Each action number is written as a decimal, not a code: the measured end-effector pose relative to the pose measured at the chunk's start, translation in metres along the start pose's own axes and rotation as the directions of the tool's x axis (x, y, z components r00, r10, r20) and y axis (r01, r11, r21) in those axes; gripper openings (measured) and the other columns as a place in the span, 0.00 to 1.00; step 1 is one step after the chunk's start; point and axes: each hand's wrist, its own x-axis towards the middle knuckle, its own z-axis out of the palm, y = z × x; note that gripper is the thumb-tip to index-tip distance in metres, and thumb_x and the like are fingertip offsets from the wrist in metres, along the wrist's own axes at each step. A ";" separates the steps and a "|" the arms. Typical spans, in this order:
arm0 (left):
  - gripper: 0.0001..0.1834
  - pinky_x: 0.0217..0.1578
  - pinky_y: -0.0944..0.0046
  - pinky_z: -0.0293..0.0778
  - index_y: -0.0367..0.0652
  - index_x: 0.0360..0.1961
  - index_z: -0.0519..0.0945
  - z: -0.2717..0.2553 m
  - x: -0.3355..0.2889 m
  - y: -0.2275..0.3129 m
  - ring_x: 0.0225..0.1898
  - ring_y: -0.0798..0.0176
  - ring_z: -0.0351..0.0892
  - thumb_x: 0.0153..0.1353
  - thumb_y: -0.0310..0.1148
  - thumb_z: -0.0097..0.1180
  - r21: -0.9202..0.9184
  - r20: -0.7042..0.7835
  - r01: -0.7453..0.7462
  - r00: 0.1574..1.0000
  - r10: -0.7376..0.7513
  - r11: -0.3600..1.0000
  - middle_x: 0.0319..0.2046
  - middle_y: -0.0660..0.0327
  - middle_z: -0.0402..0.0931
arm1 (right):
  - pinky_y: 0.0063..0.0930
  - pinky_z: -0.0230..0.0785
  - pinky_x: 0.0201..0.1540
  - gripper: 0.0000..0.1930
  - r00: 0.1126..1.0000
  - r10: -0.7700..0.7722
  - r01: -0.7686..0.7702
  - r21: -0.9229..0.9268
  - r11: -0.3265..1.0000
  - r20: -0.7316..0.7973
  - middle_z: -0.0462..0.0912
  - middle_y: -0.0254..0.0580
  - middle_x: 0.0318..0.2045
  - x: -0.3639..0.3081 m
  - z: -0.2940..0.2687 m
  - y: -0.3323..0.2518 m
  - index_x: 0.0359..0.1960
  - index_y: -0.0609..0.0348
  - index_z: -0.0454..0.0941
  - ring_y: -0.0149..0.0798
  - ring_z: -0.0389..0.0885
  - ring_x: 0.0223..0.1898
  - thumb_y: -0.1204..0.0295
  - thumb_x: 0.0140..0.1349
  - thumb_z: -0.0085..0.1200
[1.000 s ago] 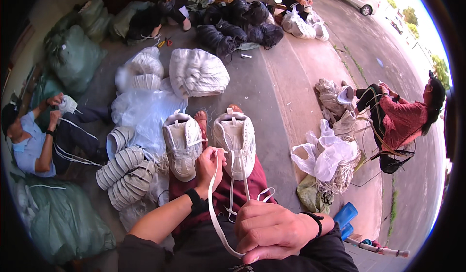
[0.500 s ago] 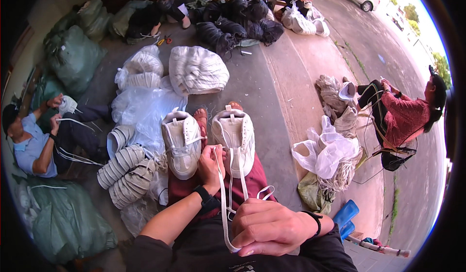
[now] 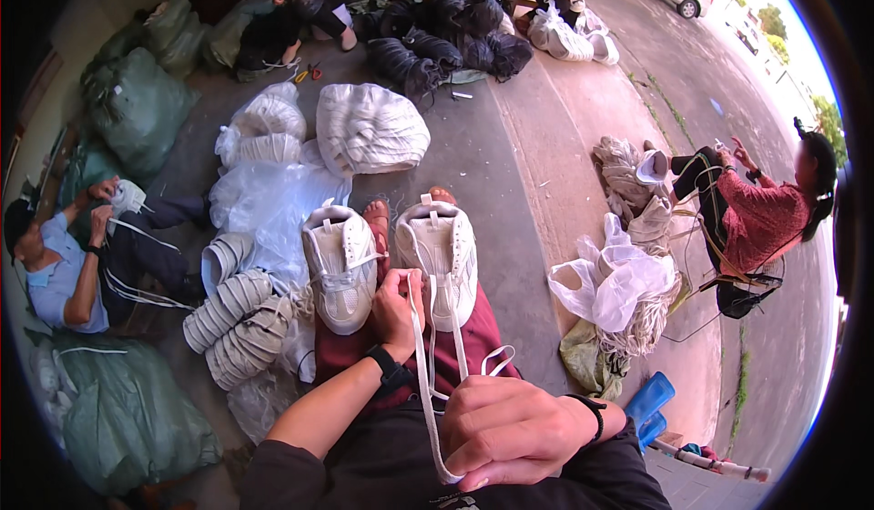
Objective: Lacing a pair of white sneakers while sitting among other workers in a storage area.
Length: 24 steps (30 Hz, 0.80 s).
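Two pale sneakers rest side by side on my thighs, toes toward me. The left sneaker [image 3: 344, 302] has laces across its lower part. From the right sneaker [image 3: 460, 296] a long white shoelace [image 3: 421, 364] runs loose. My left hand [image 3: 398, 317] is closed on the lace beside the right sneaker's toe, with some fingertips hidden. My right hand [image 3: 505, 430], nearer my body, pinches the lace's lower end between thumb and fingers. Between the two hands the lace hangs in a long strand, and a small loop of it sticks out above my right hand.
Stacked pale shoe uppers [image 3: 241, 314] and clear plastic [image 3: 273, 205] lie at my left, a white bundle [image 3: 371, 129] ahead. A white plastic bag [image 3: 619, 282] sits on lace bundles at my right. Green sacks [image 3: 127, 419] line the left. Several people sit around, handling items.
My right hand has shifted slightly right and down with the lace end, and the strand between my hands looks straighter. My left hand has barely moved.
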 end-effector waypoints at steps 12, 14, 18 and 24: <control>0.15 0.34 0.62 0.80 0.34 0.51 0.75 -0.038 0.009 0.013 0.34 0.60 0.83 0.65 0.21 0.42 -0.064 0.328 0.069 0.944 -0.044 0.996 0.35 0.52 0.83 | 0.35 0.61 0.33 0.07 0.997 -0.002 0.002 0.004 1.000 -0.078 0.75 0.40 0.28 -0.004 0.000 0.003 0.35 0.61 0.78 0.43 0.71 0.29 0.71 0.62 0.59; 0.15 0.33 0.65 0.81 0.33 0.50 0.75 -0.047 0.016 0.005 0.35 0.64 0.83 0.66 0.21 0.41 -0.158 0.323 0.184 0.938 -0.125 0.970 0.36 0.53 0.82 | 0.35 0.60 0.33 0.07 0.996 0.007 -0.007 0.001 1.000 -0.086 0.75 0.40 0.28 -0.004 -0.001 0.002 0.34 0.61 0.78 0.42 0.72 0.29 0.71 0.62 0.60; 0.11 0.30 0.69 0.80 0.34 0.46 0.78 -0.049 0.033 0.013 0.28 0.66 0.82 0.67 0.29 0.49 -0.113 0.392 0.324 0.883 -0.258 0.939 0.30 0.58 0.82 | 0.35 0.60 0.33 0.07 0.997 0.024 -0.025 -0.010 1.000 -0.077 0.75 0.40 0.28 -0.005 0.000 0.004 0.34 0.61 0.78 0.42 0.71 0.29 0.71 0.62 0.59; 0.10 0.25 0.70 0.76 0.34 0.30 0.82 -0.045 0.049 0.016 0.23 0.72 0.80 0.62 0.32 0.61 0.205 0.475 -0.079 0.880 -0.028 0.976 0.22 0.62 0.81 | 0.35 0.60 0.33 0.07 0.997 0.063 -0.064 -0.042 0.997 -0.045 0.75 0.39 0.27 0.008 0.007 0.013 0.35 0.62 0.76 0.42 0.70 0.29 0.70 0.64 0.57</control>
